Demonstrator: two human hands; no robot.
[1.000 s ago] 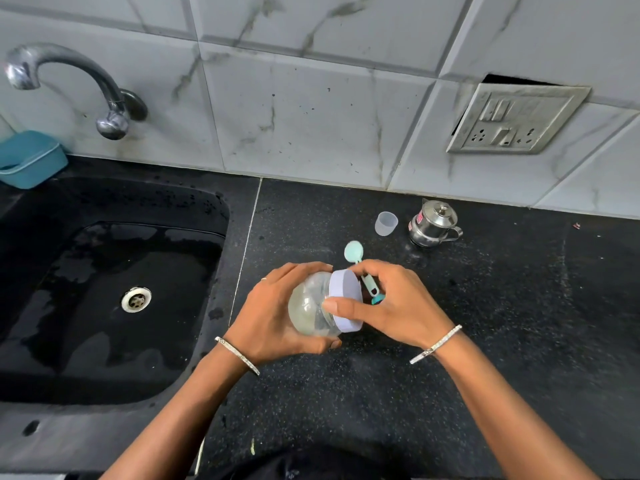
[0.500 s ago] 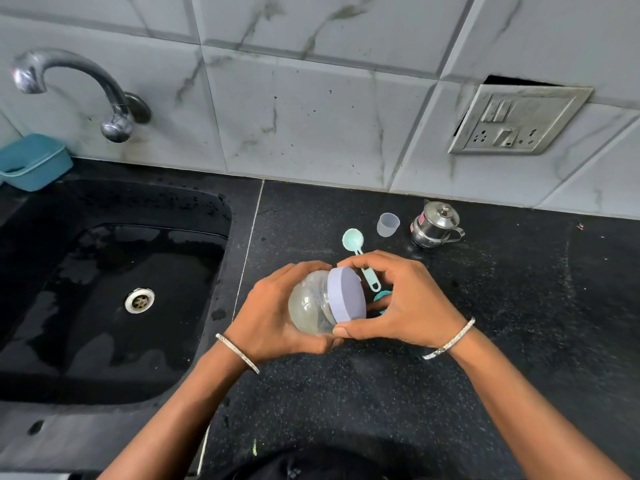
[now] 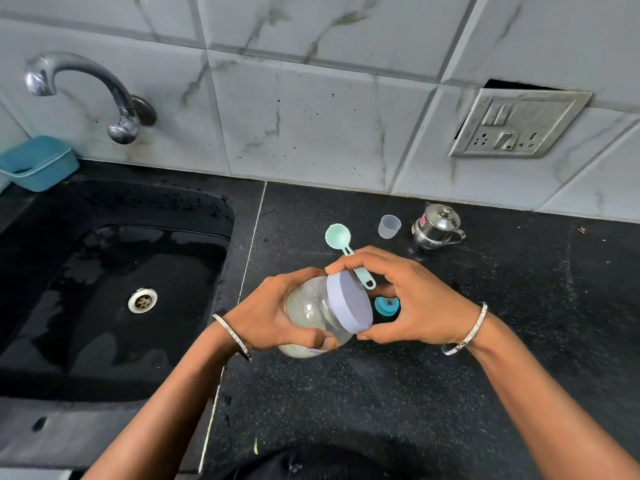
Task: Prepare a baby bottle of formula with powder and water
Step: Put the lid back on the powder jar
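Note:
A clear jar (image 3: 311, 315) with whitish powder inside is tilted on its side above the black counter (image 3: 433, 375). My left hand (image 3: 273, 313) grips its body. My right hand (image 3: 415, 296) has fingers and thumb curled round the rim of the jar's lilac lid (image 3: 349, 301). A mint measuring scoop (image 3: 341, 239) lies on the counter just behind the hands. A teal bottle ring (image 3: 385, 305) shows under my right palm; the bottle itself is hidden.
A small clear cup (image 3: 389, 226) and a little steel pot with lid (image 3: 434, 226) stand near the wall. The black sink (image 3: 104, 289) lies left, with a tap (image 3: 79, 84) above and a teal tub (image 3: 38, 162) at its far corner. A wall socket (image 3: 516, 124) is upper right.
The right hand has shifted round the lid's rim, its fingers now at top and thumb below. The lid's flat face shows more. The jar stays in the left hand.

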